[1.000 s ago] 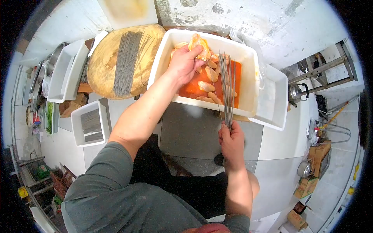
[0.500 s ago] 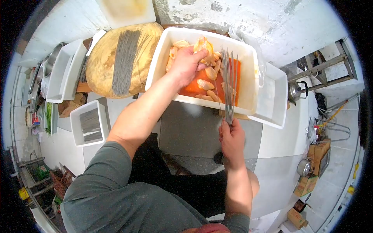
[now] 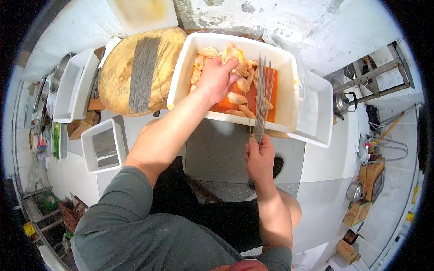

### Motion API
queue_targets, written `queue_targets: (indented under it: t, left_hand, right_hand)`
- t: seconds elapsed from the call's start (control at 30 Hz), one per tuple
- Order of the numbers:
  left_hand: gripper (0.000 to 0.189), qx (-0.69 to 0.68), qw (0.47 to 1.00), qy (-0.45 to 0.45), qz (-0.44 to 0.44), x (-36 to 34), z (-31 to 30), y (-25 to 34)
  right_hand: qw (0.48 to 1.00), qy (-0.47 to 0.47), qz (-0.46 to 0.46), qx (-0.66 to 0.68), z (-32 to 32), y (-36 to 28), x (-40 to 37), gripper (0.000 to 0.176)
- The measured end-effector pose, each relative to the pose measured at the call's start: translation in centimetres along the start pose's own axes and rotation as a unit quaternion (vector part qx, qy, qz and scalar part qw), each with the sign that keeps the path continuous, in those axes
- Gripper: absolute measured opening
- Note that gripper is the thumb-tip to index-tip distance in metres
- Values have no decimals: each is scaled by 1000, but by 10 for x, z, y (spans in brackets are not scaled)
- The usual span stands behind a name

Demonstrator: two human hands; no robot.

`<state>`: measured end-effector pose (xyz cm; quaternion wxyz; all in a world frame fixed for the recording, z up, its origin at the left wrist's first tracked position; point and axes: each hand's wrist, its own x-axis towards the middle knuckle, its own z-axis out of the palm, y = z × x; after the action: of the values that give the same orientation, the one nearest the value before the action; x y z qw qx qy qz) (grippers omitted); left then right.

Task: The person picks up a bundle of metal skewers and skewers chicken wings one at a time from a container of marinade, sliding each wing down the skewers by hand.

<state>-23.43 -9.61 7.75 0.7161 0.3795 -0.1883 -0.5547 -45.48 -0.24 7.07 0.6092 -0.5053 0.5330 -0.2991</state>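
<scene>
A large white tub holds orange-red liquid and several pieces of raw chicken. Over the left part of the tub, my left hand is closed on a piece of chicken. At the tub's near edge my right hand grips a bundle of thin metal skewers, which point up across the tub. One skewer stands slightly apart from the bundle, to its left.
More skewers lie on a round wooden block left of the tub. A small white bin holds skewers too. Another white container sits right of the tub, near a metal kettle.
My right hand has moved left and slightly up with the skewers. My left hand has shifted slightly, still on the chicken.
</scene>
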Motion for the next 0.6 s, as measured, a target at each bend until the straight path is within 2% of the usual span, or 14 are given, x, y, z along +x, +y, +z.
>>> queue_targets:
  t: [0.13, 0.33, 0.6]
  left_hand:
    - [19, 31, 999, -16, -32, -5, 3, -15]
    - [20, -28, 998, -48, -32, -4, 2, -12]
    - [20, 29, 998, -26, -50, -16, 11, -16]
  right_hand:
    - [1000, 18, -19, -15, 5, 1, 8, 13]
    - [1000, 8, -23, 7, 4, 0, 17, 10]
    - [999, -8, -47, 14, 7, -9, 24, 10]
